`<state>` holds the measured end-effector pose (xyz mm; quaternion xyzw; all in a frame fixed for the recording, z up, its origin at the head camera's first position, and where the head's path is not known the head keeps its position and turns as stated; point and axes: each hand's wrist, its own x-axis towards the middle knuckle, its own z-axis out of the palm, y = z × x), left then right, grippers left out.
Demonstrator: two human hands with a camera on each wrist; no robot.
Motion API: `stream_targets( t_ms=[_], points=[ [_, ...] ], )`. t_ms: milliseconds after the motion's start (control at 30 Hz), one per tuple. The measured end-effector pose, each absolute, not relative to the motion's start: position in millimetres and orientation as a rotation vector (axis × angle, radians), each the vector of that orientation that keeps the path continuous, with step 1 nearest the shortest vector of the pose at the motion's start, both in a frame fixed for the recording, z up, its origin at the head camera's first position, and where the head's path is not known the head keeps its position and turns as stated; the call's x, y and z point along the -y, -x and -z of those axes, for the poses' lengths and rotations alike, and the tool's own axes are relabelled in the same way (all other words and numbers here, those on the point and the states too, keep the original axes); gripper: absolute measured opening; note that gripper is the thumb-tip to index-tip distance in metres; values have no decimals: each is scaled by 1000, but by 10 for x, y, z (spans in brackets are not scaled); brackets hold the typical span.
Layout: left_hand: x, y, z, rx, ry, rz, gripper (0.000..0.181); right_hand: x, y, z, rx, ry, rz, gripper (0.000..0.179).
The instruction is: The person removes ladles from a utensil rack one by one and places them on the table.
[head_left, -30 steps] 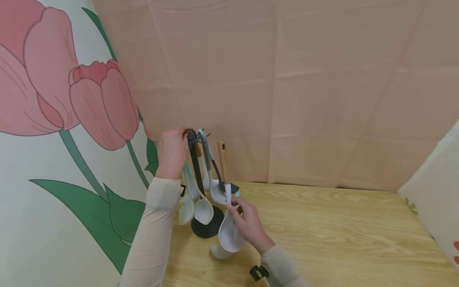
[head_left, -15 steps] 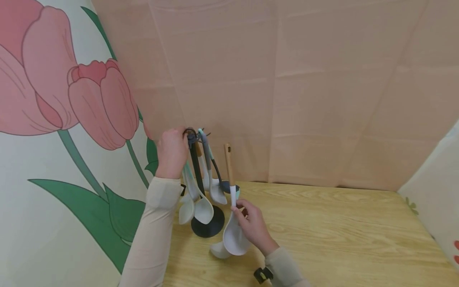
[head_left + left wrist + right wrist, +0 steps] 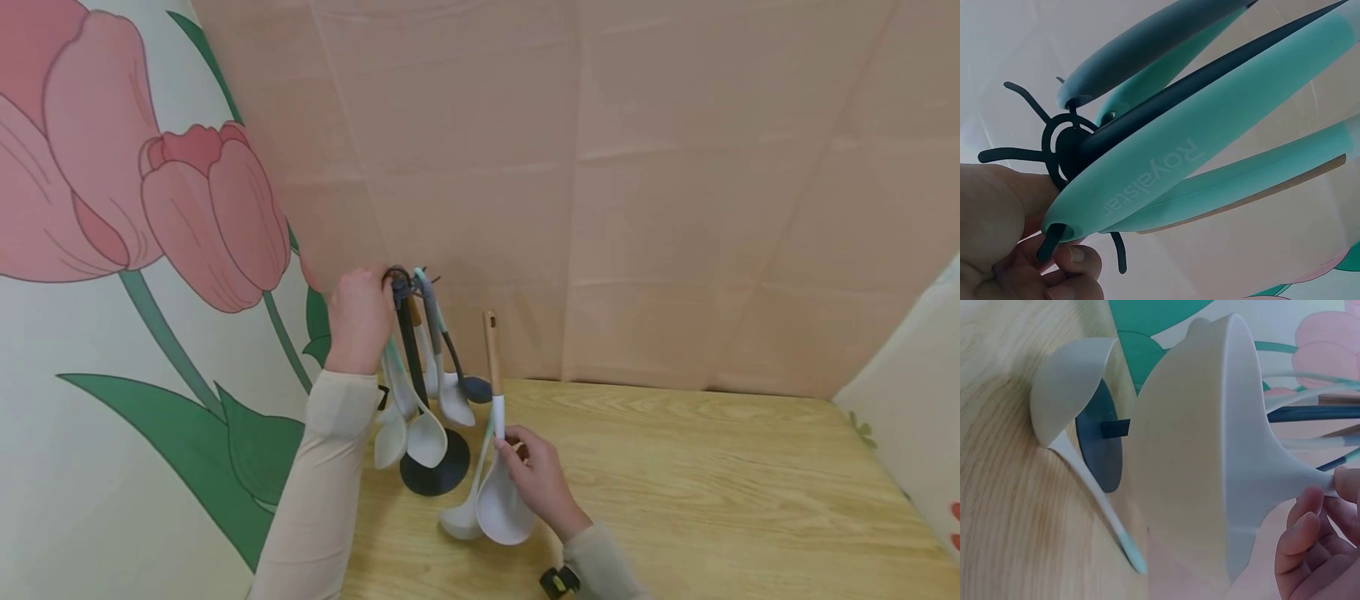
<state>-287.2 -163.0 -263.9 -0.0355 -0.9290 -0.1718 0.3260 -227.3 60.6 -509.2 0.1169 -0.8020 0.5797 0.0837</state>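
Pinching round-bowled ladle (image 3: 504, 510), wood-handled; grained tabletop (image 3: 720, 483)

Softly and evenly lit in the head view, muted rather than bright, shaded faintly on the wooden table (image 3: 712, 483) around the held ladle (image 3: 506, 512); slightly smeared among the thin hooks of the utensil rack (image 3: 409, 342). Dimmer and cooler in the left wrist view, shadowed on the left hand (image 3: 1004, 225), yet sharp enough to show the lettering on the mint handle (image 3: 1154, 162). Brighter in the right wrist view, graded from cream to pale grey across the ladle, a little soft in the background
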Motion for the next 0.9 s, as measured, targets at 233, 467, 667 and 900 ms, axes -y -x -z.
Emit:
stream_targets(
  t_ms=[233, 467, 667, 900],
  points=[
    [1639, 2863, 2629, 2437, 95, 454, 20, -643, 2272, 5164, 2430, -302, -1731, 13],
    [1639, 2859, 2619, 2440, 93, 461, 20, -673, 2290, 5247, 2442, -274, -1698, 11],
    [1649, 2863, 2628, 2429, 99, 477, 18, -701, 2336, 5320, 2459, -212, -1665, 15],
    [1649, 2861, 2623, 2438, 97, 474, 20, -731, 2377, 5421, 2449, -150, -1657, 13]
  ],
)
